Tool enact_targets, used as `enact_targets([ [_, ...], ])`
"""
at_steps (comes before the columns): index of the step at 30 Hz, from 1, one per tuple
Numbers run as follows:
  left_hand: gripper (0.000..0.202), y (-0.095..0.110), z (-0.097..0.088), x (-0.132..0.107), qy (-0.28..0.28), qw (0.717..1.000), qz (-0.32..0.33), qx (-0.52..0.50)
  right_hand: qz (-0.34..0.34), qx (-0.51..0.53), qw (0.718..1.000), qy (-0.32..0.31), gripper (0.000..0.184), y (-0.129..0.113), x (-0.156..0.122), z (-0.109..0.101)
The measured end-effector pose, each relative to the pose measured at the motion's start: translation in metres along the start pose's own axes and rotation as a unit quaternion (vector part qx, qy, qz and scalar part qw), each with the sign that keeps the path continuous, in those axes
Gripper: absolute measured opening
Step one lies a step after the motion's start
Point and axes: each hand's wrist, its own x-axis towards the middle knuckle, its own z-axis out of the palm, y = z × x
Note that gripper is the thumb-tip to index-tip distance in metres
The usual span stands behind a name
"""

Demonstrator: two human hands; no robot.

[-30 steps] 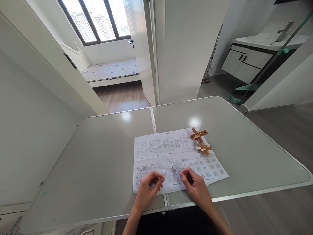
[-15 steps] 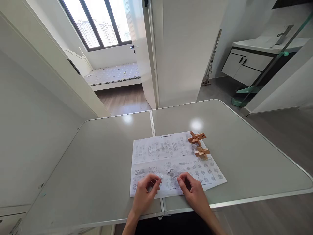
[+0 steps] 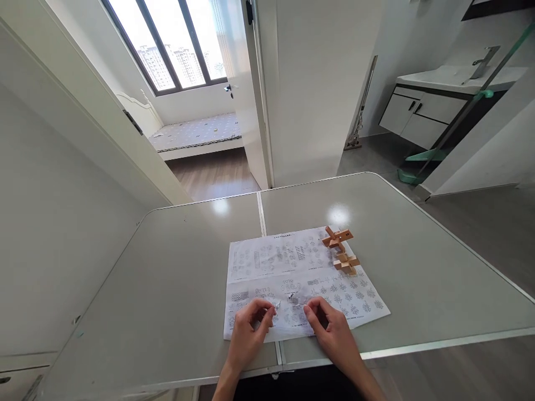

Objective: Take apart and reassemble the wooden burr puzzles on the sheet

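Observation:
Over the near edge of a printed paper sheet, my left hand is closed in a pinch. A small silvery piece shows at its fingertips, too small to name. My right hand is also closed, thumb against fingers, at the same height to the right. Whatever its fingertips hold, if anything, is too small to make out. Between the hands, a tiny dark metallic piece shows over the sheet. Two wooden interlocking puzzles, a darker one and a lighter one, rest at the sheet's right side.
The sheet lies on a grey-green folding table with a pale rim and a seam down the middle. Beyond the table are an open door, a bed and a washbasin cabinet.
The view has shifted slightly, so the table and sheet appear a little lower. Both hands keep nearly the same pose and place, and the wooden puzzles stay put on the sheet.

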Motion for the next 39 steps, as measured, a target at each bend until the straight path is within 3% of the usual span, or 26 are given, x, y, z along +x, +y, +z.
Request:
enact_targets([
  [11,0.028,0.005,0.001,0.000,0.009,1.000,0.015,0.003,0.002,-0.003,1.000,-0.004,0.044,0.000,0.000,0.001],
  [21,0.029,-0.003,0.000,0.000,0.001,1.000,0.017,0.017,0.004,-0.005,0.999,0.044,0.052,0.000,-0.001,0.009],
  [30,0.030,-0.006,0.000,0.000,0.006,0.999,0.022,0.037,0.020,-0.004,1.000,0.005,0.045,0.001,-0.001,0.005],
  [39,0.030,-0.012,0.000,0.002,0.002,0.997,0.030,0.077,0.023,0.000,0.998,0.061,0.050,0.002,0.000,0.016],
])
